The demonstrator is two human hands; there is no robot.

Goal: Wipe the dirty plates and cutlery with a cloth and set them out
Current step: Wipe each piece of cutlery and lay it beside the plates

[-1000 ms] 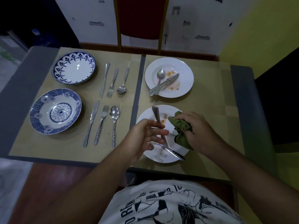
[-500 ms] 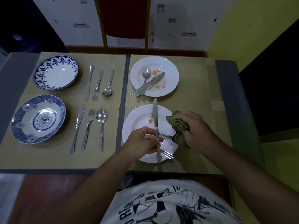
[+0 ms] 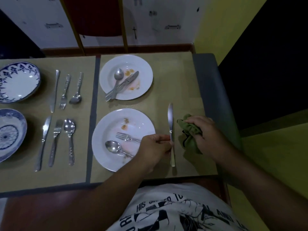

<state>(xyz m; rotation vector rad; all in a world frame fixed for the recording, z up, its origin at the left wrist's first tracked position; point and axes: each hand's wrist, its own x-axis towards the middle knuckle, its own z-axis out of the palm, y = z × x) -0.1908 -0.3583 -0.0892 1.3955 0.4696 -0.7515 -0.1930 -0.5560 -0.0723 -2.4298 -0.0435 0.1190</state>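
Note:
My left hand (image 3: 155, 147) pinches the handle of a table knife (image 3: 170, 120), which lies on the beige placemat (image 3: 176, 80) just right of the near white plate (image 3: 108, 130). That plate carries food stains, a fork (image 3: 126, 137) and a spoon (image 3: 113, 146). My right hand (image 3: 205, 134) grips a bunched green cloth (image 3: 189, 139) on the mat to the right of the knife. The far white plate (image 3: 143, 77) is stained too and holds a spoon, a knife and a fork crossed on it.
On the left placemat lie two blue-patterned bowls (image 3: 16, 82) (image 3: 8, 134) and two rows of knife, fork and spoon (image 3: 66, 90) (image 3: 55, 142). A red-backed chair (image 3: 98, 17) stands beyond the table. The grey table edge (image 3: 215, 90) runs along the right.
My left hand has carried the knife from above the near plate to the mat on its right and lowered it there. My right hand with the cloth has moved right, off the plate.

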